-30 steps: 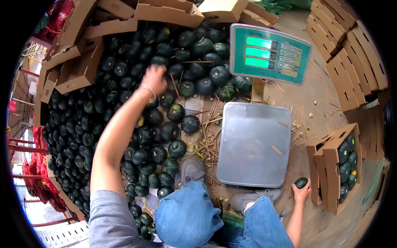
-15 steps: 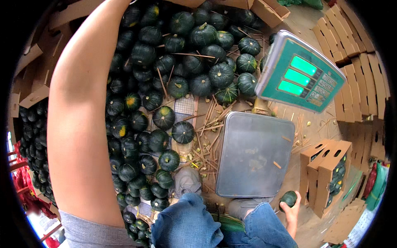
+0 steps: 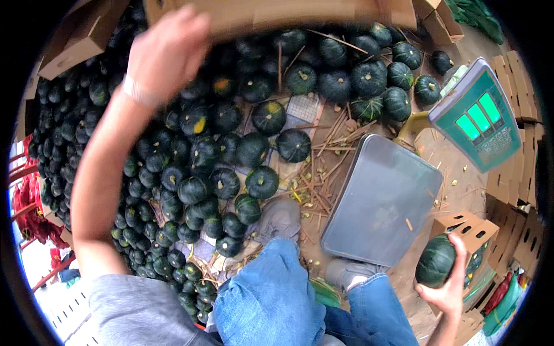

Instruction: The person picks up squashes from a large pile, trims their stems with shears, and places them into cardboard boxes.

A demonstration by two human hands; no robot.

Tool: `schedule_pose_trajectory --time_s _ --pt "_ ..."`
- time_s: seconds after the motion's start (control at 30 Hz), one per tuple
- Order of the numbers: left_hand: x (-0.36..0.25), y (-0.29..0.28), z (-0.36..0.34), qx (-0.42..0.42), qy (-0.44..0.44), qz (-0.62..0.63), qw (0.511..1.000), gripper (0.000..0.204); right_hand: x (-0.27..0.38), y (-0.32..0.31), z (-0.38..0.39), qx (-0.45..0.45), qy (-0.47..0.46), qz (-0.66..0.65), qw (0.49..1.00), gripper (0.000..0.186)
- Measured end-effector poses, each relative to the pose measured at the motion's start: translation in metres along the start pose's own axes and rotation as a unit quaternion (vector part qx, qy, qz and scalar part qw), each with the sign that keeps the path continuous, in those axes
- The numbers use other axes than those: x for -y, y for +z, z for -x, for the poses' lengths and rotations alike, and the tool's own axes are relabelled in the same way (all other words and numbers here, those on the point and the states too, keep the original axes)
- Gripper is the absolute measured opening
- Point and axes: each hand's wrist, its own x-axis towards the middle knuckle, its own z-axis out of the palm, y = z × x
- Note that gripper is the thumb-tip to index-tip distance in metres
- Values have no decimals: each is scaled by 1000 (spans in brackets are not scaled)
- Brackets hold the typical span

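In my right hand point(image 3: 453, 291) I hold a round dark green squash point(image 3: 435, 259), raised beside the scale's metal platform point(image 3: 381, 202). My left hand point(image 3: 173, 49) is stretched to the top left, over the squash pile, beside a blurred cardboard piece point(image 3: 283, 14); its fingers are smeared, so whether they grip the cardboard is unclear. Many dark green squashes point(image 3: 205, 150) lie heaped below that arm and left of the platform. The scale's green display point(image 3: 476, 121), with lit panels, stands on a post at the platform's upper right.
A carton of squash point(image 3: 461, 222) stands at the lower right, with stacked flat cartons point(image 3: 525, 161) behind it. Open cartons point(image 3: 78, 49) edge the pile at the top left. Red mesh sacks point(image 3: 34, 213) show at far left. Straw scraps point(image 3: 329, 150) litter the floor near my shoes point(image 3: 277, 219).
My left hand has swept up to the top left, against the cardboard. My right hand has lifted its squash higher and nearer. The view has shifted, with the scale now farther right.
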Motion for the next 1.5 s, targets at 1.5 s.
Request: schedule_pose_trajectory --time_s 1.5 --pt "-134 260 -28 42 -396 371 839 71 63 230 -330 106 -37 227 967 93"
